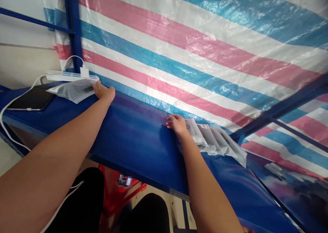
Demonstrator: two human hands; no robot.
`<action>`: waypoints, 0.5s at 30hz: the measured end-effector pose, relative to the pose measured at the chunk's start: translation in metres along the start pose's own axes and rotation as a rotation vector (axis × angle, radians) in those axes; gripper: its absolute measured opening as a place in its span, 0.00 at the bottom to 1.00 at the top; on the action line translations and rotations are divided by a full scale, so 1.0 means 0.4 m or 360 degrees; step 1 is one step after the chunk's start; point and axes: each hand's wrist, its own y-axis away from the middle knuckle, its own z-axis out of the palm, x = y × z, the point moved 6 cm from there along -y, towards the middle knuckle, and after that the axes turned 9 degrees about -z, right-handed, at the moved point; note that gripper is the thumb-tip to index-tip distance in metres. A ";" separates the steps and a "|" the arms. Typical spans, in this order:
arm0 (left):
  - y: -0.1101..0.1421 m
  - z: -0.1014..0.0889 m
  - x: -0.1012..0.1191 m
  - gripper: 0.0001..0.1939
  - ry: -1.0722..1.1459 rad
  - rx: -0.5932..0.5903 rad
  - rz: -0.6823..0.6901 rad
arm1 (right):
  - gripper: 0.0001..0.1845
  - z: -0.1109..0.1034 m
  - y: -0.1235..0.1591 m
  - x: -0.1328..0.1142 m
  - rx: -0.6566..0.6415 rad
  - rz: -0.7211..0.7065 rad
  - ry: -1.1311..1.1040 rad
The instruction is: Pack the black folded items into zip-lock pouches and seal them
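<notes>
My left hand (pixel 104 91) is at the right end of a translucent plastic packet (pixel 77 91) with a dark item inside. Its fingers touch the packet's edge, while the thumb points away to the right. The packet lies in front of a white power strip (pixel 57 76). Farther right, my right hand (pixel 177 124) rests near the blue tabletop (pixel 138 133), fingers apart and nothing in them. Just beside it, several grey-white packets (pixel 196 132) lean over one another in a row; the nearest one has printed lettering.
A dark tablet (pixel 32 98) lies at the left, with a white cable (pixel 5 109) running past it. A charger (pixel 84 71) sits in the power strip. Striped sheeting (pixel 164 62) hangs behind the table between blue posts (pixel 74 31). Below is a red stool (pixel 111 192).
</notes>
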 end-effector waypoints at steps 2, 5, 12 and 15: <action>0.000 -0.015 -0.031 0.37 0.0183 0.0140 -0.0353 | 0.02 0.000 0.000 0.001 -0.0012 -0.0001 0.0004; -0.005 -0.003 -0.023 0.42 0.0208 0.0005 -0.0340 | 0.02 -0.001 0.001 -0.001 -0.0016 -0.0004 0.0013; 0.014 0.005 0.030 0.38 0.0361 0.0305 -0.0263 | 0.03 0.000 -0.003 0.002 -0.0016 -0.0015 0.0037; 0.074 0.038 0.116 0.30 0.0257 0.0171 -0.0014 | 0.03 0.003 -0.004 0.001 -0.0024 -0.0037 0.0058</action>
